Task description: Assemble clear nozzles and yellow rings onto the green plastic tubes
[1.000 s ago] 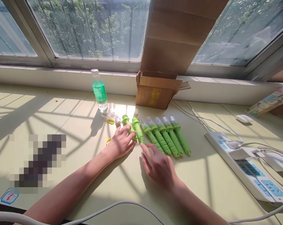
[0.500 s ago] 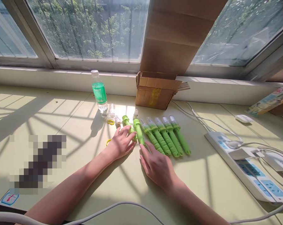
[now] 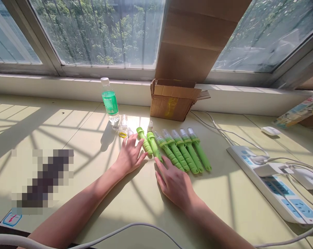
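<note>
My left hand (image 3: 130, 154) lies open on the table, fingers spread, just left of a ridged green plastic handle (image 3: 145, 142) with a bare threaded top. Its fingertips reach a small white part (image 3: 130, 131), partly covered by them. A second uncapped green handle (image 3: 152, 141) lies alongside. Against the lower end of that one rest the fingers of my right hand (image 3: 174, 181), loosely apart and not wrapped round it. Another small white part (image 3: 150, 125) is by its top. To the right, several green handles with clear caps (image 3: 183, 133) lie in a slanted row.
Clear plastic pieces (image 3: 123, 120) and a yellow ring (image 3: 122, 135) lie near an upright water bottle (image 3: 110, 102). An opened cardboard box (image 3: 172, 102) stands behind the handles. On the right are a power strip (image 3: 272, 186) and cables; a grey cable (image 3: 143, 224) crosses the front.
My left hand has moved left off the first uncapped handle, toward the small white part. It now covers the spot where a second yellow ring showed. My right hand has barely moved.
</note>
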Motion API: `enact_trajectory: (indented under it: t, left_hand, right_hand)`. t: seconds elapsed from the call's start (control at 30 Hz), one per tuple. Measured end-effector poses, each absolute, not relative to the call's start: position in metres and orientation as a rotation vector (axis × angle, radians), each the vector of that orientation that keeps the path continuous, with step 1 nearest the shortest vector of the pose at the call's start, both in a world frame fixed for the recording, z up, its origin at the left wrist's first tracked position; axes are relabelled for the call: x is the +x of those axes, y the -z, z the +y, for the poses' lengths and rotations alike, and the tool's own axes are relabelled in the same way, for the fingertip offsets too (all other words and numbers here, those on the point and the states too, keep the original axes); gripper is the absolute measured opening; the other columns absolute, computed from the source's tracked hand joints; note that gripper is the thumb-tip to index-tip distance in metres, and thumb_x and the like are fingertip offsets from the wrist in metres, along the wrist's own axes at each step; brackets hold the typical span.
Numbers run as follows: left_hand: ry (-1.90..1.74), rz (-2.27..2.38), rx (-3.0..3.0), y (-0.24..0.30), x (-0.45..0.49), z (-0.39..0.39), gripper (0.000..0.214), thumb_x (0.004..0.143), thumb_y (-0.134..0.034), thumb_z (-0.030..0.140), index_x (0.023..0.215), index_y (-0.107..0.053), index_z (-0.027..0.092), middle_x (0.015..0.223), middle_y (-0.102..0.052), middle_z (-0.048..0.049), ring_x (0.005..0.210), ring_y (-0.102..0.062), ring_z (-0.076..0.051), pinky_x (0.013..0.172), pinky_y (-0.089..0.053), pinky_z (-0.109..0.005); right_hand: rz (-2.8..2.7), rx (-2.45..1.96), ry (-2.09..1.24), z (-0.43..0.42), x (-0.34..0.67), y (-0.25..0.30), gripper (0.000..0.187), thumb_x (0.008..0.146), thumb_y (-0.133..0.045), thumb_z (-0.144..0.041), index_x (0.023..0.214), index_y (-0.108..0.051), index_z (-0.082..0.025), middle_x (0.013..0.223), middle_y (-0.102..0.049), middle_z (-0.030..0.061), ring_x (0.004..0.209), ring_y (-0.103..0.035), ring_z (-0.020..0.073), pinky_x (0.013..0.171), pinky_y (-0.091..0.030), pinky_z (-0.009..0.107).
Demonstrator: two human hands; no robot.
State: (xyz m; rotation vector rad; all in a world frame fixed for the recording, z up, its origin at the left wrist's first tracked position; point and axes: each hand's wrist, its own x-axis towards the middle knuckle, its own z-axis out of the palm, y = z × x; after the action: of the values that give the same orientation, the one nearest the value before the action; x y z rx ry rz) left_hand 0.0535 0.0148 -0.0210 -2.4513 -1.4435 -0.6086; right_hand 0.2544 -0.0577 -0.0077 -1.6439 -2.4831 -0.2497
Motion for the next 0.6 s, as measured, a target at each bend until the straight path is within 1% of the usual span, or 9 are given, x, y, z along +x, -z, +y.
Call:
enact_trajectory:
  t: [0.2, 0.37, 0.47, 0.6]
  left_hand:
    - [0.568, -1.610, -2.333, 0.0247, 0.0480, 0.0180, 0.051, 0.094, -0.041, 0.047, 0.133, -0.048, 0.016, 0.146, -0.040, -0.0207, 0.136, -0.037, -0.038, 0.102, -0.035, -0.053]
    - [0.524, -1.672, -2.293, 0.0289, 0.0461, 0.0203, 0.053, 0.095, -0.040, 0.049, 0.135, -0.047, 0.015, 0.147, -0.038, -0.0219, 0.134, -0.037, -0.039, 0.101, -0.035, -0.054]
    - [0.496, -1.708, -2.281, 0.0296, 0.0467, 0.0200, 0.053, 0.094, -0.040, 0.049, 0.136, -0.046, 0.016, 0.145, -0.040, -0.0216, 0.132, -0.039, -0.037, 0.101, -0.035, -0.053]
    - [0.406, -1.741, -2.245, 0.0228, 0.0488, 0.0157, 0.055, 0.095, -0.038, 0.048, 0.138, -0.043, 0.014, 0.144, -0.039, -0.0241, 0.130, -0.041, -0.037, 0.100, -0.035, -0.053]
  right_hand:
    - [-2.460, -1.654, 0.254, -0.0584, 0.2537, 0.0076, 0.042, 0.095, -0.042, -0.029, 0.135, -0.054, -0.021, 0.133, -0.058, 0.0098, 0.069, -0.066, 0.0130, 0.047, -0.037, 0.025]
    - [-2.434, -1.656, 0.246, -0.0586, 0.2536, 0.0067, 0.037, 0.095, -0.043, -0.028, 0.128, -0.057, -0.022, 0.120, -0.063, 0.0091, 0.066, -0.063, 0.0123, 0.046, -0.032, 0.025]
    - [-2.428, -1.662, 0.242, -0.0580, 0.2537, 0.0059, 0.029, 0.095, -0.043, -0.028, 0.117, -0.061, -0.023, 0.110, -0.065, 0.0074, 0.060, -0.060, 0.0109, 0.045, -0.029, 0.024]
    - [-2.426, -1.669, 0.227, -0.0579, 0.2552, 0.0072, 0.022, 0.095, -0.043, -0.027, 0.101, -0.063, -0.022, 0.094, -0.063, 0.0057, 0.054, -0.054, 0.0096, 0.044, -0.024, 0.024]
